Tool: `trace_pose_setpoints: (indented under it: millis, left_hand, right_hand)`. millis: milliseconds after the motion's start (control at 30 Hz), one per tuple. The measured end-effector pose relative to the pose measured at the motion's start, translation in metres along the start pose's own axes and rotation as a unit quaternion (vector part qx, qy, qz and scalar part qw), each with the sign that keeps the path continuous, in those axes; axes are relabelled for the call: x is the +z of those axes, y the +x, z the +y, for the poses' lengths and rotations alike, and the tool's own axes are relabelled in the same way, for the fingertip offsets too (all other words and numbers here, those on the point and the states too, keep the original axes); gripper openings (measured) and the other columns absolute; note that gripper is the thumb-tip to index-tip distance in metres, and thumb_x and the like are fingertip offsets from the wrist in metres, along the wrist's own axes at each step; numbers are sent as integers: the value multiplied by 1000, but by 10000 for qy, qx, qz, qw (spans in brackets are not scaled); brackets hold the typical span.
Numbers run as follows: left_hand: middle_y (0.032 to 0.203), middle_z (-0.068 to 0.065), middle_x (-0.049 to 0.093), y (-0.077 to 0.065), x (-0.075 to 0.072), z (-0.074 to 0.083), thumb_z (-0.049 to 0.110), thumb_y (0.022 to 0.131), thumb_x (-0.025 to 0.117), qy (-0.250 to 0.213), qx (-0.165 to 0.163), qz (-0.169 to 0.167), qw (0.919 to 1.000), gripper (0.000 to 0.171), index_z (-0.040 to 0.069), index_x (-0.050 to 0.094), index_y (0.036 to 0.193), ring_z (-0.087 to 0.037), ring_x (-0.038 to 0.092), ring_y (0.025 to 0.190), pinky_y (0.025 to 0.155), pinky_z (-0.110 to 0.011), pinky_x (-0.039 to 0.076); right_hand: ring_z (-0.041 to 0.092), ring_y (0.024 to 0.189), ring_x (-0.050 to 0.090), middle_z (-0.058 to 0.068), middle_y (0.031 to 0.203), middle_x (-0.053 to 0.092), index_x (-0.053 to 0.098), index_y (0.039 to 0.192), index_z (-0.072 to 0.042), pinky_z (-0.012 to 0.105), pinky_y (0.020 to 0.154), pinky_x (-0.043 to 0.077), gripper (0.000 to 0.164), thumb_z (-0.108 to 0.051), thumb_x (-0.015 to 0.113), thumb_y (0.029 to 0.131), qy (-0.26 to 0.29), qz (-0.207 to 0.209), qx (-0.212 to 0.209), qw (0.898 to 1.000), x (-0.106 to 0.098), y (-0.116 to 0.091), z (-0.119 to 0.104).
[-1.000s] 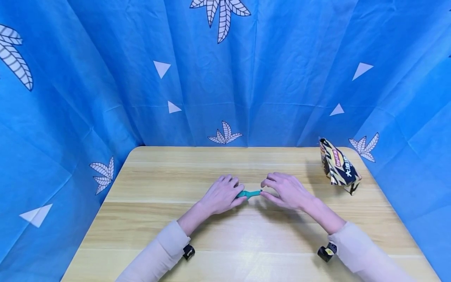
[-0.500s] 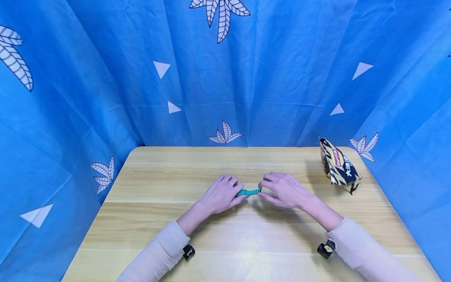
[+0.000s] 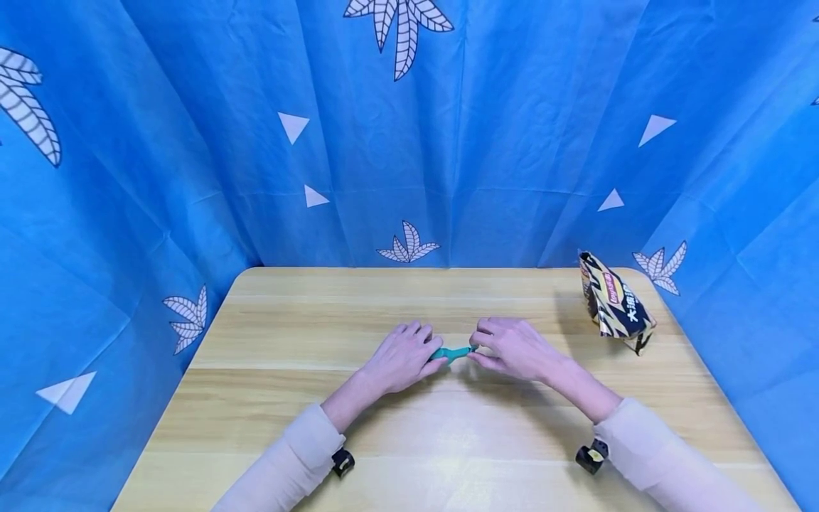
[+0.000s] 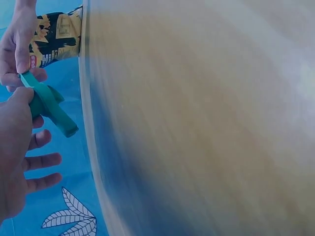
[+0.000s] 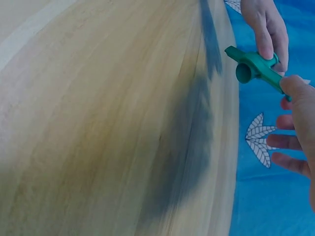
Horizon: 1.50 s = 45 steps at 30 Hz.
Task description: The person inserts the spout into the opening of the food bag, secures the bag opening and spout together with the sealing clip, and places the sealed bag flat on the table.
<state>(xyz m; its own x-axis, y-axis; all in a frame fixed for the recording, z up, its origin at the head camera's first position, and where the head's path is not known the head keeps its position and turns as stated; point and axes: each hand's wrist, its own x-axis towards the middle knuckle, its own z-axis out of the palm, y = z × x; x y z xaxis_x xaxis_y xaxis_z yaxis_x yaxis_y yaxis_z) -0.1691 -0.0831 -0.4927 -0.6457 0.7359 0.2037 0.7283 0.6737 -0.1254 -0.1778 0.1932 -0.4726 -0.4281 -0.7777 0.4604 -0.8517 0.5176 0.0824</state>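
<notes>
A green plastic bag clip [image 3: 456, 353] with a round spout at its middle is held above the table. My left hand [image 3: 402, 359] pinches it near the spout between thumb and fingers, with the other fingers spread loosely. At the opposite side my right hand [image 3: 517, 348] pinches the end of the clip between thumb and forefinger. In the right wrist view the clip [image 5: 263, 69] shows the spout's round opening and a free end pointing up and left. In the left wrist view the clip [image 4: 55, 109] slants downward, its free end toward the table.
A black and yellow chip bag [image 3: 617, 299] stands at the back right of the wooden table [image 3: 288, 313]. Blue curtains [image 3: 512, 142] hang behind and on both sides. Each forearm carries a black wrist camera [image 3: 591, 456] below the sleeve.
My right hand has moved slightly left and closed its thumb and finger onto the clip's end. The left hand stays almost still; the chip bag has not moved.
</notes>
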Motion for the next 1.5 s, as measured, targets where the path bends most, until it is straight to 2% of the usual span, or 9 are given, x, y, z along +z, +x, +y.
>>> trace_pose_setpoints:
  millis: [200, 400, 633, 867, 1000, 1200, 1500]
  left_hand:
    - [93, 3, 54, -3, 1, 2, 54, 110, 45, -4, -99, -126, 9999, 35, 23, 57, 99, -15, 49, 84, 73, -29, 45]
    - [95, 2, 56, -6, 3, 0, 54, 110, 44, 3, -113, -156, 9998, 35, 23, 58, 102, -16, 51, 87, 75, -30, 47]
    - [94, 4, 54, -9, 6, -4, 53, 110, 44, -20, -163, -170, 9997, 34, 23, 57, 101, -15, 50, 87, 76, -29, 47]
    - [95, 3, 56, -11, 9, -6, 53, 110, 45, -3, -171, -115, 9998, 34, 22, 59, 103, -16, 51, 87, 76, -30, 48]
    - [96, 3, 57, -12, 9, -7, 52, 110, 47, -27, -230, -107, 9997, 33, 22, 61, 106, -16, 52, 88, 76, -30, 50]
    - [98, 2, 58, -13, 6, -9, 51, 110, 46, -28, -329, -165, 9993, 34, 22, 63, 109, -16, 53, 89, 78, -32, 52]
    - [103, 0, 60, -14, 7, -12, 52, 110, 45, -124, -482, -326, 9982, 38, 20, 65, 114, -18, 56, 94, 83, -36, 55]
  right_hand:
    - [4, 65, 49, -9, 82, 61, 69, 92, -23, 16, 53, 42, 22, -33, 86, 85, 12, 122, -9, 9999, 4, -1, -4]
    - [5, 65, 51, -9, 82, 62, 69, 93, -22, 16, 54, 42, 19, -35, 82, 88, -35, 139, 51, 9999, 7, 0, -6]
    - [4, 63, 50, -10, 80, 62, 70, 90, -23, 11, 50, 34, 22, -32, 88, 82, -71, 276, 188, 9994, 14, 0, -10]
    - [4, 64, 49, -10, 80, 62, 70, 91, -24, 12, 50, 32, 18, -37, 82, 88, -152, 247, 254, 9993, 19, 0, -13]
    - [4, 63, 48, -10, 80, 61, 70, 91, -24, 12, 51, 31, 18, -37, 82, 88, -144, 268, 233, 9993, 22, 0, -16]
    - [4, 63, 49, -10, 80, 61, 71, 91, -23, 12, 52, 32, 21, -35, 87, 84, -77, 328, 250, 9991, 26, -1, -21]
    - [4, 65, 51, -10, 81, 63, 72, 93, -25, 12, 52, 35, 19, -36, 85, 86, -7, 269, 322, 9991, 26, -1, -29]
